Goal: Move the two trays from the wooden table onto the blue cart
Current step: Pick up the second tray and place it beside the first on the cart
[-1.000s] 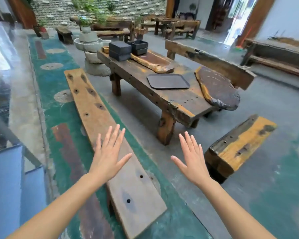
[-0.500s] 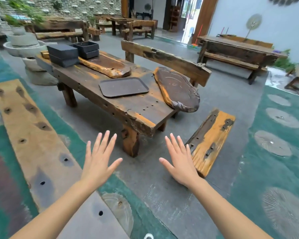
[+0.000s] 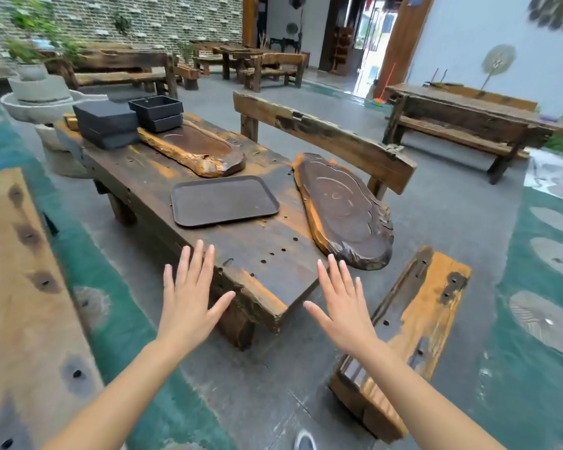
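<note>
**Dark wood, two trays, both hands empty**

Worn brown timber fills my view: the long table (image 3: 267, 254) runs away from me, its near end just under my outstretched hands. My left hand (image 3: 189, 297) is spread flat, palm down, fingers apart and thumb out, hovering at the table's near left corner. It holds nothing. My right hand (image 3: 342, 306) is spread the same way, also empty, above the near right corner. I cannot tell whether either hand touches the wood.

The flat tray (image 3: 223, 200), dark and rectangular with rounded corners, lies on the middle of the table beyond my hands, clear of both. To its right lies a carved tray (image 3: 342, 209), a dark irregular slab with an orange edge, angled so that its near end overhangs the table's right side. It is near my right fingertips but apart from them. Further up the table a second carved slab (image 3: 192, 149) lies lengthwise, just beyond the flat tray. At the far end stand dark boxes (image 3: 106, 125) and, beside them, stacked black bins (image 3: 156, 112).

A bench with a backrest (image 3: 322, 138) stands along the table's right side. A short orange-topped bench (image 3: 413, 323) sits on the floor to my right, and a long pale plank bench (image 3: 17, 287) to my left. The floor is grey with green painted bands.
</note>
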